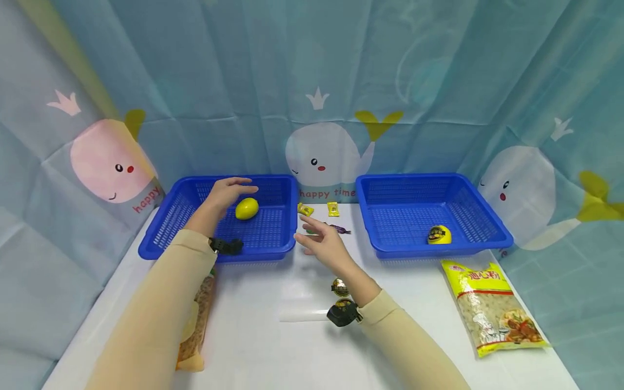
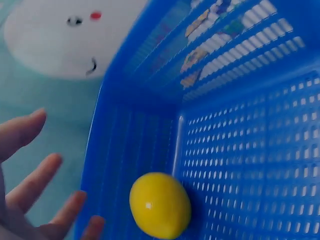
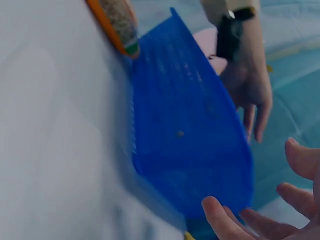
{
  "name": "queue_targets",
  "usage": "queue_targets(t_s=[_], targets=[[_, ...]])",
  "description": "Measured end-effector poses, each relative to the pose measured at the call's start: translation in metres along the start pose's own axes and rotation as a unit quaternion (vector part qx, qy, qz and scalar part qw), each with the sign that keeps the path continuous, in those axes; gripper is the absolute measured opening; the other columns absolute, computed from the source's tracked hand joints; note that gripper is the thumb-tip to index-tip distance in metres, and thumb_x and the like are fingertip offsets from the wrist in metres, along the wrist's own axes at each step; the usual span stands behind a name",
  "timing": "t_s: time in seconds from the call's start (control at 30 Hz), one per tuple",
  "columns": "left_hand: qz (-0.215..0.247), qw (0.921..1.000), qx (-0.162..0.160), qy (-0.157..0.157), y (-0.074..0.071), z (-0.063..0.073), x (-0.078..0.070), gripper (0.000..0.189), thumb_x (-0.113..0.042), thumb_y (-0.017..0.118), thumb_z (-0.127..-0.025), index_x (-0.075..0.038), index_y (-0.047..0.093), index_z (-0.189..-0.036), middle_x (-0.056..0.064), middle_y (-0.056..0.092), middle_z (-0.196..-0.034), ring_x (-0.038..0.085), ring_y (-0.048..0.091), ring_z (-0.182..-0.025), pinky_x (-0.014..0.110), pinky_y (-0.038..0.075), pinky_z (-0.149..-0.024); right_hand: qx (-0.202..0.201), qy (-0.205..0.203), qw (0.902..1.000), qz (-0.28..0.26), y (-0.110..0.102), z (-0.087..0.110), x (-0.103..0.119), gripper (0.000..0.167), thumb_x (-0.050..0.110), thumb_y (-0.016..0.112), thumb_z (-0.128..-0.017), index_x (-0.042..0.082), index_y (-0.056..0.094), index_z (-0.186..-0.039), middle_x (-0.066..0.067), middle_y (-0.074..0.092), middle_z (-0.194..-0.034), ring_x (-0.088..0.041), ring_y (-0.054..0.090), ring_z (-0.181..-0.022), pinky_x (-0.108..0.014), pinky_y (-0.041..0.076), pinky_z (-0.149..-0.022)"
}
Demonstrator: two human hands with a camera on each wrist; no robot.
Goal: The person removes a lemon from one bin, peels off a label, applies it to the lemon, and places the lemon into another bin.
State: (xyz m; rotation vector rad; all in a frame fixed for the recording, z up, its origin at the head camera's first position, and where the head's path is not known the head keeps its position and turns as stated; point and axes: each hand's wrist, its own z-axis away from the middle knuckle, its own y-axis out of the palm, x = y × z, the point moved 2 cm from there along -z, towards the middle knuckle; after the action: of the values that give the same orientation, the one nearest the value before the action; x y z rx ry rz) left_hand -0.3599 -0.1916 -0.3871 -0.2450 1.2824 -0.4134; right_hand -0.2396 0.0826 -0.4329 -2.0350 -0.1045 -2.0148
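My left hand (image 1: 225,196) hovers over the left blue basket (image 1: 265,251), its fingers spread and holding nothing. Just beyond its fingertips, a yellow lemon (image 1: 247,208) lies inside that basket; in the left wrist view the lemon (image 2: 160,205) sits against the basket's wall. My right hand (image 1: 325,246) is near the same basket's right side, fingers loosely extended with nothing in them. Behind it on the table lie a purple-wrapped candy (image 1: 339,229) and two small yellow packets (image 1: 333,209), (image 1: 305,209). Whether the right fingertips touch the basket rim, I cannot tell.
The right blue basket (image 1: 439,250) holds a yellow item with a black label (image 1: 440,234). A yellow pasta bag (image 1: 494,309) lies front right. An orange-edged bag (image 1: 200,319) is partly under my left forearm. Round black-and-gold labels (image 1: 339,287) and a clear strip (image 1: 302,315) lie mid-table.
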Motion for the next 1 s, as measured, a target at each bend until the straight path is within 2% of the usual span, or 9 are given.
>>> queue_targets(t_s=[0.1, 0.2, 0.27, 0.4, 0.63, 0.83, 1.0], targets=[[-0.016, 0.9988, 0.031, -0.034, -0.007, -0.008, 0.008, 0.074, -0.048, 0.070, -0.093, -0.022, 0.041, -0.155, 0.009, 0.012, -0.170, 0.041, 0.010, -0.155, 0.068, 0.017, -0.120, 0.023, 0.004, 0.9997, -0.001, 0.014, -0.003, -0.005, 0.059, 0.032, 0.071, -0.095, 0.022, 0.050, -0.150, -0.014, 0.044, -0.156, -0.031, 0.062, -0.126, -0.042, 0.061, -0.085], [-0.007, 0.9969, 0.050, -0.060, -0.013, -0.015, 0.015, 0.076, -0.045, 0.070, -0.094, -0.023, 0.036, -0.158, 0.009, 0.010, -0.170, 0.043, 0.013, -0.154, 0.065, 0.021, -0.120, 0.030, 0.014, 0.9995, 0.003, 0.022, -0.003, -0.009, 0.059, 0.032, 0.072, -0.095, 0.023, 0.051, -0.150, -0.006, 0.044, -0.158, -0.028, 0.064, -0.124, -0.042, 0.061, -0.085], [0.000, 0.9960, 0.056, -0.070, -0.014, -0.017, 0.020, 0.077, -0.041, 0.070, -0.094, -0.024, 0.033, -0.159, 0.010, 0.010, -0.170, 0.044, 0.015, -0.153, 0.062, 0.025, -0.120, 0.026, 0.021, 0.9994, 0.002, 0.024, -0.003, -0.012, 0.059, 0.031, 0.073, -0.094, 0.025, 0.052, -0.149, -0.002, 0.044, -0.158, -0.026, 0.065, -0.123, -0.044, 0.061, -0.085], [0.012, 0.9943, 0.061, -0.086, -0.014, -0.021, 0.028, 0.078, -0.036, 0.070, -0.095, -0.027, 0.029, -0.160, 0.009, 0.006, -0.171, 0.044, 0.016, -0.152, 0.060, 0.029, -0.119, 0.024, 0.024, 0.9994, -0.006, 0.027, -0.004, -0.017, 0.058, 0.027, 0.072, -0.095, 0.024, 0.051, -0.149, -0.004, 0.045, -0.158, -0.028, 0.064, -0.123, -0.047, 0.061, -0.085], [0.054, 0.9902, 0.051, -0.118, -0.006, -0.026, 0.046, 0.075, -0.025, 0.065, -0.099, -0.025, 0.024, -0.162, 0.011, -0.003, -0.170, 0.045, 0.013, -0.153, 0.058, 0.034, -0.118, 0.035, 0.028, 0.9985, -0.034, 0.031, -0.005, -0.020, 0.058, 0.024, 0.072, -0.096, 0.022, 0.051, -0.149, -0.011, 0.044, -0.157, -0.033, 0.063, -0.123, -0.047, 0.061, -0.083], [0.053, 0.9901, 0.056, -0.117, 0.002, -0.030, 0.052, 0.076, -0.019, 0.064, -0.100, -0.020, 0.021, -0.162, 0.015, 0.003, -0.170, 0.046, 0.015, -0.152, 0.052, 0.041, -0.114, 0.036, 0.032, 0.9977, -0.049, 0.030, -0.006, -0.021, 0.057, 0.020, 0.071, -0.096, 0.022, 0.051, -0.149, -0.010, 0.043, -0.157, -0.031, 0.064, -0.122, -0.048, 0.061, -0.083], [0.054, 0.9904, 0.033, -0.123, 0.005, -0.039, 0.057, 0.076, -0.010, 0.064, -0.099, -0.019, 0.023, -0.162, 0.016, 0.012, -0.168, 0.041, 0.024, -0.151, 0.046, 0.048, -0.110, 0.033, 0.035, 0.9970, -0.061, 0.030, -0.008, -0.022, 0.057, 0.018, 0.071, -0.096, 0.021, 0.051, -0.149, -0.010, 0.045, -0.156, -0.030, 0.064, -0.122, -0.050, 0.061, -0.083]])
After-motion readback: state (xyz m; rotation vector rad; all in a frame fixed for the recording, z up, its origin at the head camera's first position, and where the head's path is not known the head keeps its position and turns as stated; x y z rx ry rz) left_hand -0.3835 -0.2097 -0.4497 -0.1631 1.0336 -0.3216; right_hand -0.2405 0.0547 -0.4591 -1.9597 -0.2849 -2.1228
